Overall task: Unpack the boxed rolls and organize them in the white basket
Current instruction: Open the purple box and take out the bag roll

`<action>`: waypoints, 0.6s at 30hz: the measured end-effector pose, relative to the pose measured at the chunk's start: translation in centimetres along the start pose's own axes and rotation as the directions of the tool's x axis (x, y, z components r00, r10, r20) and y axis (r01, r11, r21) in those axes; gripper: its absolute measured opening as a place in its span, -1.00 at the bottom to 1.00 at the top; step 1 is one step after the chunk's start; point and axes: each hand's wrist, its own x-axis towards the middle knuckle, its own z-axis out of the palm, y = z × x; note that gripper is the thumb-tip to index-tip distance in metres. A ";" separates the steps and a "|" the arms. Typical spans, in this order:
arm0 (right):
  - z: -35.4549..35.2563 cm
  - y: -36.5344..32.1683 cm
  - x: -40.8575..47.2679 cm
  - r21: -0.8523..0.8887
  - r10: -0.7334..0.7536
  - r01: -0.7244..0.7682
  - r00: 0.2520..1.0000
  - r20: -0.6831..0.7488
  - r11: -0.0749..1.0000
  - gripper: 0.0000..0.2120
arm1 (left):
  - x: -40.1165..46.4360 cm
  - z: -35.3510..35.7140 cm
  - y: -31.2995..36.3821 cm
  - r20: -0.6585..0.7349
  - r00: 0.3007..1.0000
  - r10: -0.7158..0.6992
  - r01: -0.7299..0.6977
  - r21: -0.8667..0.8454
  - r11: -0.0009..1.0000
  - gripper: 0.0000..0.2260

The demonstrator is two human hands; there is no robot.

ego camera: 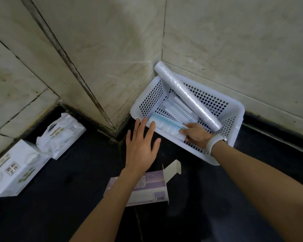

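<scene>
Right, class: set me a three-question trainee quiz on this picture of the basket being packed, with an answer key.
1. True or false: the long clear roll lies flat on the white basket's floor.
2. Which hand holds the blue-edged roll? A left hand; B right hand.
3. Fill in: the opened purple box lies on the ____ counter.

Key: 1 false, it leans out over a corner; 2 B; 3 dark.

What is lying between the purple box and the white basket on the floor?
In the head view, only the left hand hovers there; between the purple box and white basket is bare dark floor.
</scene>
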 end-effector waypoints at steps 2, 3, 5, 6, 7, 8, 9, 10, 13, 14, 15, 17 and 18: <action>0.7 -0.8 0.0 -0.137 -0.078 0.076 0.997 -0.011 0.988 -0.63 | -0.1 -0.1 0.1 0.011 1.000 -0.001 0.000 0.004 1.000 -0.55; 1.0 -1.1 -0.1 -0.230 -0.121 0.113 0.992 -0.023 0.967 -0.60 | -0.1 -0.2 0.1 0.017 1.000 -0.001 0.001 0.007 1.000 -0.55; 1.4 -1.4 -0.4 -0.471 -0.214 0.169 0.976 -0.042 0.866 -0.59 | -0.1 -0.3 0.3 0.038 0.999 -0.007 0.007 0.016 1.000 -0.54; 1.6 -1.4 -0.7 -0.579 -0.261 0.189 0.964 -0.043 0.793 -0.58 | -0.2 -0.4 0.3 0.048 0.999 -0.012 0.011 0.024 1.000 -0.54; 1.6 -1.3 -1.0 -0.669 -0.307 0.206 0.951 -0.035 0.714 -0.56 | -0.2 -0.5 0.4 0.056 0.998 -0.018 0.016 0.036 0.999 -0.54; 1.6 -1.2 -1.3 -0.738 -0.353 0.227 0.936 -0.016 0.635 -0.53 | -0.2 -0.5 0.5 0.062 0.998 -0.025 0.022 0.050 0.999 -0.54; 1.4 -1.2 -1.6 -0.778 -0.388 0.255 0.922 0.016 0.574 -0.50 | -0.2 -0.6 0.5 0.069 0.997 -0.034 0.029 0.065 0.997 -0.54; 1.1 -1.2 -2.0 -0.784 -0.414 0.297 0.908 0.057 0.545 -0.49 | -0.2 -0.7 0.6 0.082 0.996 -0.042 0.035 0.081 0.996 -0.53; -0.3 -1.5 -4.8 -0.631 -0.448 0.396 0.890 0.083 0.668 -0.55 | 0.0 -1.1 1.0 0.156 0.985 -0.075 0.054 0.136 0.989 -0.50; -0.8 -1.5 -6.0 -0.577 -0.474 0.414 0.879 0.051 0.704 -0.58 | 0.2 -1.3 1.1 0.182 0.978 -0.101 0.074 0.151 0.986 -0.49; -1.2 -1.3 -7.4 -0.534 -0.507 0.425 0.862 -0.008 0.731 -0.60 | 0.4 -1.5 1.4 0.205 0.969 -0.136 0.105 0.157 0.982 -0.49; -2.3 0.2 -11.4 -0.466 -0.573 0.445 0.801 -0.175 0.765 -0.65 | 0.5 -2.4 3.0 0.204 0.964 -0.168 0.148 0.110 0.983 -0.52; -2.7 1.5 -13.5 -0.425 -0.588 0.457 0.768 -0.254 0.781 -0.67 | 0.3 -2.7 4.2 0.177 0.972 -0.158 0.148 0.066 0.987 -0.54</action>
